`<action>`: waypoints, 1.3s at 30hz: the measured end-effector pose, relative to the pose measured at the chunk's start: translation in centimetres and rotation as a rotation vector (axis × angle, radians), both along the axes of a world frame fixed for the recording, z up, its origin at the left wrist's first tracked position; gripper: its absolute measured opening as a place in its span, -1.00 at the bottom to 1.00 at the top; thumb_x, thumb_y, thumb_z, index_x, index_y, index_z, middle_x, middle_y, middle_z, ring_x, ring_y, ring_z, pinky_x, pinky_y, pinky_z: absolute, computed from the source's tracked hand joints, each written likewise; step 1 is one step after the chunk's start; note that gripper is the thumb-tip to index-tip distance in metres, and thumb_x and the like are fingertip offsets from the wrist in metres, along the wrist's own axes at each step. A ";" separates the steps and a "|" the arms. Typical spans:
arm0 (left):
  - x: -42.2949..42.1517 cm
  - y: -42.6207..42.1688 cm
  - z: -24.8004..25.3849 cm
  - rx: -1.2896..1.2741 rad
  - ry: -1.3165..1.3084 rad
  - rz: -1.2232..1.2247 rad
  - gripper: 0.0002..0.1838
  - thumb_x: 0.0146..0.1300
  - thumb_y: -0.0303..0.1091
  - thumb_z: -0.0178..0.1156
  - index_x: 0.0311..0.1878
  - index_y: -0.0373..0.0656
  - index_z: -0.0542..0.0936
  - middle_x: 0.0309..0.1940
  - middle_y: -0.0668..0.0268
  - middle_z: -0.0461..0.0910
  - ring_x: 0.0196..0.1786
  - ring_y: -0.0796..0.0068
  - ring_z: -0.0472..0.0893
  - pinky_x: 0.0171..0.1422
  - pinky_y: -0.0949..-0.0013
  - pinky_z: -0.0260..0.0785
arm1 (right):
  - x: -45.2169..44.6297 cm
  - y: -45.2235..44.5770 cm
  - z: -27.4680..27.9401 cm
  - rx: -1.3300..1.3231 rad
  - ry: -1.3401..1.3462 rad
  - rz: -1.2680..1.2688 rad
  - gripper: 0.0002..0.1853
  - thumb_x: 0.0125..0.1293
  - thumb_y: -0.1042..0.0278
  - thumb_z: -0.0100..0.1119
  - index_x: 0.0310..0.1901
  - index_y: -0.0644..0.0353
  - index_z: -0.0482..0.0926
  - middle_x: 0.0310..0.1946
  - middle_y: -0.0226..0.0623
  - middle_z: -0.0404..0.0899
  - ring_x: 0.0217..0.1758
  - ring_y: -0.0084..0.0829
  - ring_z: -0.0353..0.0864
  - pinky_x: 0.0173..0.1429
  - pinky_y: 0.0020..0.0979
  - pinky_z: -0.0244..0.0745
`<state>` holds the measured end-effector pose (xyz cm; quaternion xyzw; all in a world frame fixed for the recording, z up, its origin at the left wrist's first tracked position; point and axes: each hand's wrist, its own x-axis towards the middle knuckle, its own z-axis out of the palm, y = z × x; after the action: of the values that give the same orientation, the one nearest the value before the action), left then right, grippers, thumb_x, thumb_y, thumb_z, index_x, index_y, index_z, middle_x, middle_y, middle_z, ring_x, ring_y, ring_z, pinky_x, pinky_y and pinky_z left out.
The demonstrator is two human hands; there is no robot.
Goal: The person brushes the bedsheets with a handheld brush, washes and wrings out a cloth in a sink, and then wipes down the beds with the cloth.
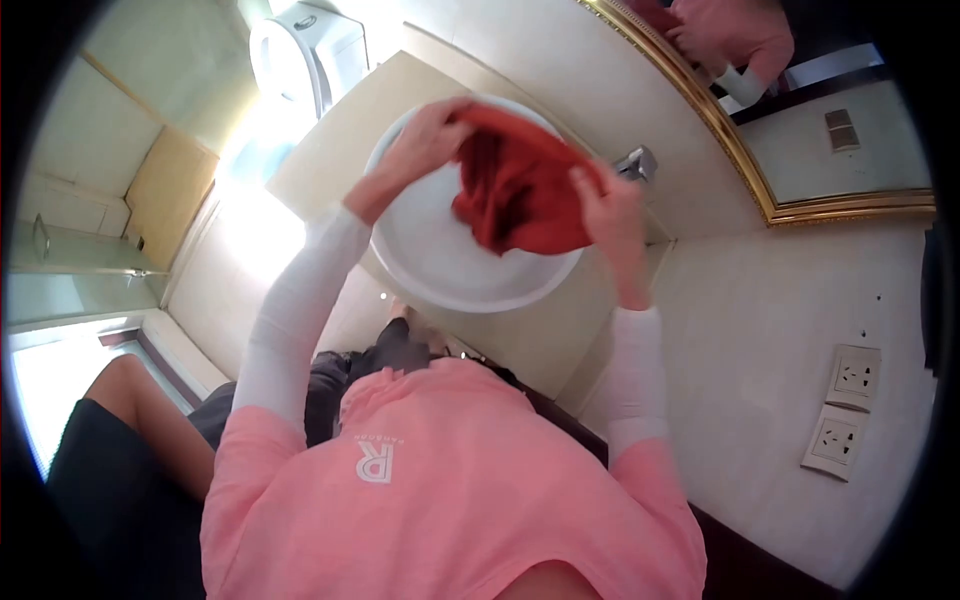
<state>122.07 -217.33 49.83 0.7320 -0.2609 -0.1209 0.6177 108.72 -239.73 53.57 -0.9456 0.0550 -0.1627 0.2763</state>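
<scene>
A red cloth (530, 190) hangs stretched between my two hands over a round white basin (430, 260). My left hand (430, 140) grips its upper left edge, fingers closed on the fabric. At the right end, my right hand (612, 215) pinches the other edge near the basin's rim. The cloth sags in folds between them, and its lower part hides some of the basin's inside. Whether the cloth is wet I cannot tell.
A metal tap (636, 163) stands just behind my right hand. The basin sits on a beige counter (345, 130). A gold-framed mirror (770, 190) hangs above, wall sockets (845, 410) are at right, and a toilet (320, 60) is beyond the counter. Another person's knee (150, 410) shows at left.
</scene>
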 end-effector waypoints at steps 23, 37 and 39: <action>-1.3 -10.5 -16.0 0.279 -0.297 -0.178 -0.73 0.10 -0.44 0.17 -0.13 0.05 0.68 -0.20 0.09 0.47 -0.20 -0.01 0.57 -0.09 0.09 0.45 | -0.1 0.5 -14.8 0.463 0.312 -0.329 -0.63 0.26 0.25 0.25 0.01 0.30 0.51 -0.12 -0.15 0.62 -0.06 -0.33 0.59 0.05 -0.30 0.47; -2.3 -3.6 1.6 -0.323 -0.095 -0.379 -0.69 0.04 -0.38 0.16 -0.10 -0.21 0.62 -0.19 0.06 0.53 -0.11 0.12 0.52 -0.02 0.19 0.38 | 2.6 0.5 -6.3 0.774 0.037 0.019 -0.56 0.09 0.56 0.29 0.05 0.17 0.49 -0.07 -0.34 0.51 0.06 -0.39 0.52 -0.01 -0.38 0.52; -3.7 -1.8 -3.2 0.028 -0.040 -0.300 -0.65 0.10 -0.36 0.17 -0.02 -0.21 0.59 -0.13 0.03 0.51 -0.06 0.06 0.52 0.04 0.18 0.39 | 3.6 -0.1 -11.9 -0.151 0.000 0.266 -0.63 -0.05 0.62 0.28 -0.13 0.15 0.58 -0.11 -0.22 0.51 0.03 -0.21 0.48 -0.04 -0.31 0.49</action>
<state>118.38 -219.13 46.59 0.6958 -0.3777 -0.2009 0.5770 112.37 -239.79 41.63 -0.9626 -0.0831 -0.1283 0.2235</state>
